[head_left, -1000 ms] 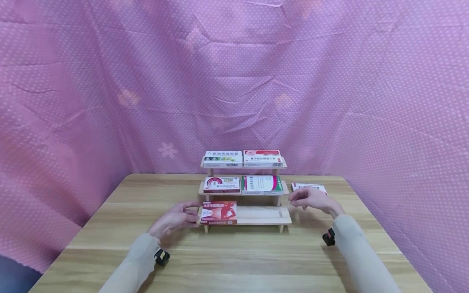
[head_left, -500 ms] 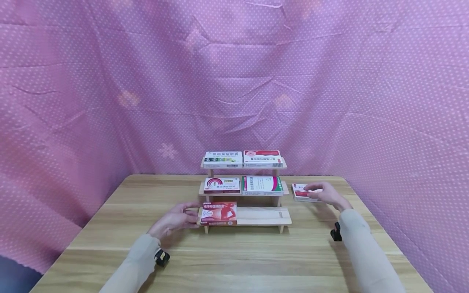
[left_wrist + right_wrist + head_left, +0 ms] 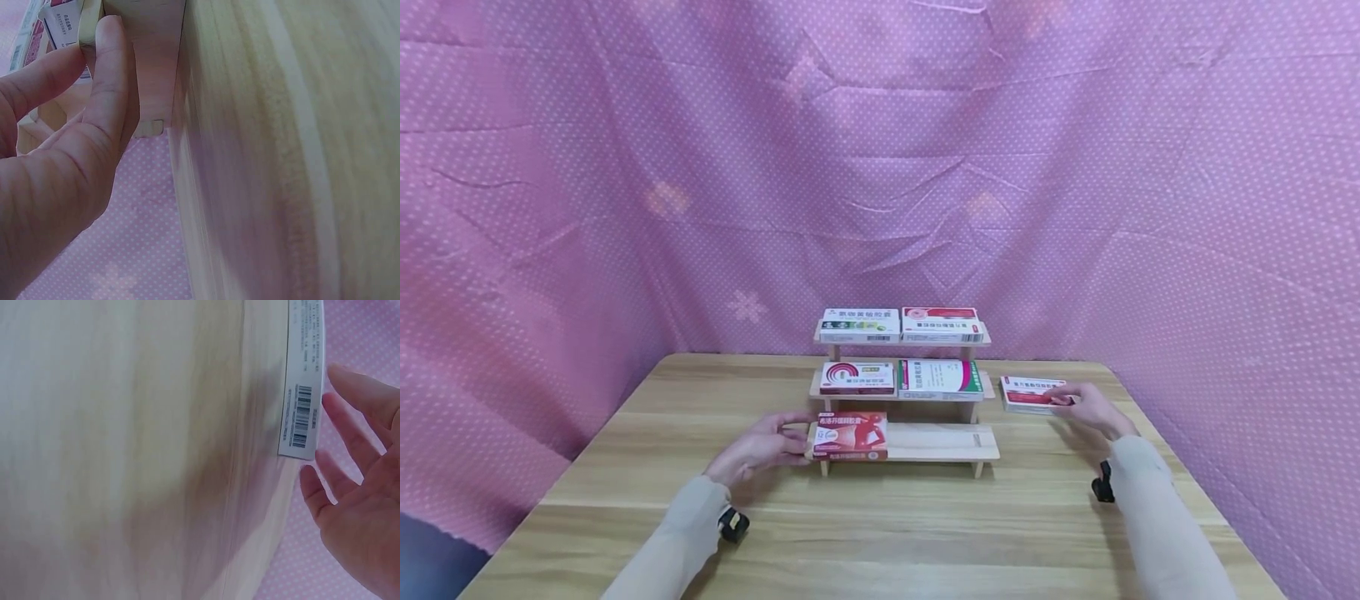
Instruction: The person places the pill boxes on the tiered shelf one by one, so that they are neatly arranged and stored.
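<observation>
My left hand [image 3: 760,450] pinches the left end of the bottom step of a three-tier wooden display rack [image 3: 940,442], its thumb and fingers on the board's edge in the left wrist view. Beside those fingers, a red medicine box [image 3: 850,437] lies on that step. To the rack's right, a white and red medicine box [image 3: 1030,395] lies flat on the table. My right hand [image 3: 1093,410] is at this box's right end, fingers loosely bent and not closed round it. In the right wrist view its fingertips are close to the box's barcoded side [image 3: 302,412]; contact is unclear.
Two boxes, a white and green one [image 3: 859,325] and a red and white one [image 3: 942,324], lie on the top step. The middle step bears a maroon and white box [image 3: 857,378] and a green and white box [image 3: 940,378]. Pink cloth [image 3: 880,167] hangs behind the table [image 3: 880,533].
My right hand has moved right, from beside the rack, over the white and red box, to that box's right end. My left hand stays on the bottom step.
</observation>
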`<state>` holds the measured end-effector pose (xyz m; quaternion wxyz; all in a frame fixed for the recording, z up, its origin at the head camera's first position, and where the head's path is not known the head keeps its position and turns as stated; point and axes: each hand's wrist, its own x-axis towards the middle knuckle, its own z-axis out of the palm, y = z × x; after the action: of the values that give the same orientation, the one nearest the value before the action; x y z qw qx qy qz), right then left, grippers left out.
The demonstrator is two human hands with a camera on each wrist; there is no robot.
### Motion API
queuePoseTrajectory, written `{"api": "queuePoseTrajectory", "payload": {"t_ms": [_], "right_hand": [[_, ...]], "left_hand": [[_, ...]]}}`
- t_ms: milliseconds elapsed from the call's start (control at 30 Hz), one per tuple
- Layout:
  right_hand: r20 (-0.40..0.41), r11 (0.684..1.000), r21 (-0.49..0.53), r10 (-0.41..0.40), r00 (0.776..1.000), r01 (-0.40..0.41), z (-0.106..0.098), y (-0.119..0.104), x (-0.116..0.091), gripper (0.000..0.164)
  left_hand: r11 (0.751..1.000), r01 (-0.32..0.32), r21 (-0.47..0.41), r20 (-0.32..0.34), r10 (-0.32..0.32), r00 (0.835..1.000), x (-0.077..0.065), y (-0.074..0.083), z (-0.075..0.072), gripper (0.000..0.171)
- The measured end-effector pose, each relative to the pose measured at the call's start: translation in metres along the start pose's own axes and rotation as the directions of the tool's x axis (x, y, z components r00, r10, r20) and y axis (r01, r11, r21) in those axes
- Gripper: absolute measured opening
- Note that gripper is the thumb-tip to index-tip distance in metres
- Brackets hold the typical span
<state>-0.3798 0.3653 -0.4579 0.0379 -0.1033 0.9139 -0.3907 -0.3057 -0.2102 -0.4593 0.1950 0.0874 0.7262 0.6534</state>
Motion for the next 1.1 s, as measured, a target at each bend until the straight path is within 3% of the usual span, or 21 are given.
{"api": "queuePoseTrajectory", "payload": {"t_ms": [467,700,1100], "right_hand": [[0.115,0.999,-0.044,0.03,0.993,-0.025,-0.014,-0.004,-0.007,0.041],[0.098,0.997,-0.043,0.069,0.993,-0.065,-0.012,-0.001,-0.005,0.04],[0.102,0.993,-0.116,0.016,0.995,-0.005,-0.001,0.002,0.0,0.057]], "left_hand": [[1.0,-0.004,0.009,-0.002,0.004,1.0,-0.002,0.005,0.001,0.066],[1.0,0.001,0.003,-0.013,-0.001,1.0,-0.002,0.004,0.002,0.068],[1.0,0.003,-0.002,-0.02,-0.004,1.0,-0.002,0.004,0.004,0.066]]}}
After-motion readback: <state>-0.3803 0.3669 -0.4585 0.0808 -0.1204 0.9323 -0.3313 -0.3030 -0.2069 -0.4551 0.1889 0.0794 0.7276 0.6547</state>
